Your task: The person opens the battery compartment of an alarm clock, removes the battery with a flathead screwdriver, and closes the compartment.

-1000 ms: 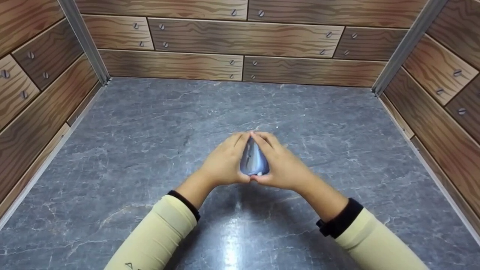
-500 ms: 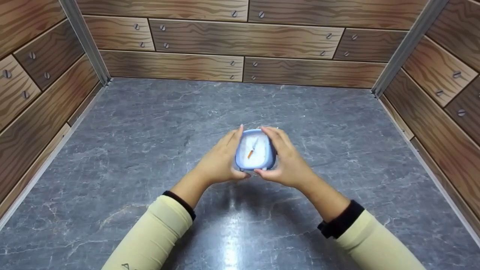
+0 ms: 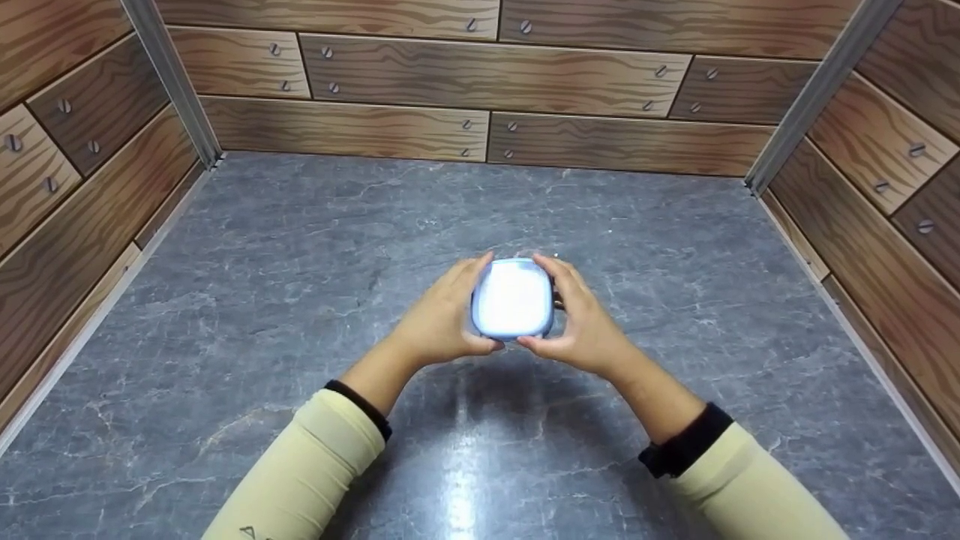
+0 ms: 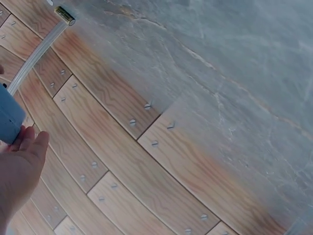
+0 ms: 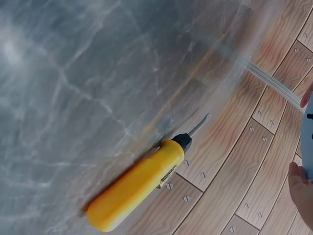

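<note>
A small rounded-square alarm clock [image 3: 514, 300] with a light blue rim is held up between both hands, its face toward the head camera. Glare washes out the face, so no dial detail shows. Along its left side, the left hand [image 3: 439, 319] grips it, thumb at the bottom edge. On the opposite side the right hand [image 3: 585, 322] holds it the same way, thumb low and fingers toward the top. Part of the blue casing [image 4: 9, 117] shows at the edge of the left wrist view. The clock's back is hidden in the head view.
A yellow-handled screwdriver [image 5: 142, 183] lies on the grey marbled surface in the right wrist view. A small battery [image 4: 65, 15] appears near the top of the left wrist view. Wood-patterned walls [image 3: 495, 75] enclose the surface [image 3: 300, 247] at the back and sides.
The clock has turned from a steeply tilted view to face the camera, and both hands have spread apart with it. The dial's hands, visible half a second ago, are now lost in glare.
</note>
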The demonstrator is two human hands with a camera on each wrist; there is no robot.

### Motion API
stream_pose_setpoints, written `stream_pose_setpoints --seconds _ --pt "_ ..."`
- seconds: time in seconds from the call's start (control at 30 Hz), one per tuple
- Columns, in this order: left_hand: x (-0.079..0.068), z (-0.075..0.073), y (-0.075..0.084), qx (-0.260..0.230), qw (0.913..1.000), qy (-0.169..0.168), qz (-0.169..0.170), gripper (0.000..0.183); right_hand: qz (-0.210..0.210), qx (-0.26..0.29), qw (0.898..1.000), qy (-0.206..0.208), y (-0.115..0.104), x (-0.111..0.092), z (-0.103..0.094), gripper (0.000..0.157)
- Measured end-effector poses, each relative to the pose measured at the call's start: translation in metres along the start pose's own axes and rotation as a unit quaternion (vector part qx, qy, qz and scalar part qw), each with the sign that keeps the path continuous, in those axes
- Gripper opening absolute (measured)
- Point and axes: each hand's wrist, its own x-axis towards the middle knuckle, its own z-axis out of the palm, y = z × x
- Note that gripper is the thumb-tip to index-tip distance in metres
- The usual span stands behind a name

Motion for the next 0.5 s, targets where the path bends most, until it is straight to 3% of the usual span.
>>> stream_pose_setpoints --seconds 0.17,0.33,0.5 --pt "0.0017 -0.0025 0.0037 0.022 0.9994 -0.014 -0.022 0.109 0.023 -0.051 0.998 -0.025 -0.0001 0.002 -0.0032 0.098" --pt "0.0027 -0.0023 0.0073 0.064 0.9956 -0.047 -0.051 0.11 0.057 -0.107 0.99 -0.07 -0.0002 0.0052 -0.0044 0.101" --pt "0.002 0.0041 0.0063 0.101 0.99 -0.075 -0.062 0.111 0.069 -0.114 0.985 -0.108 0.0039 0.0057 0.0022 0.103"
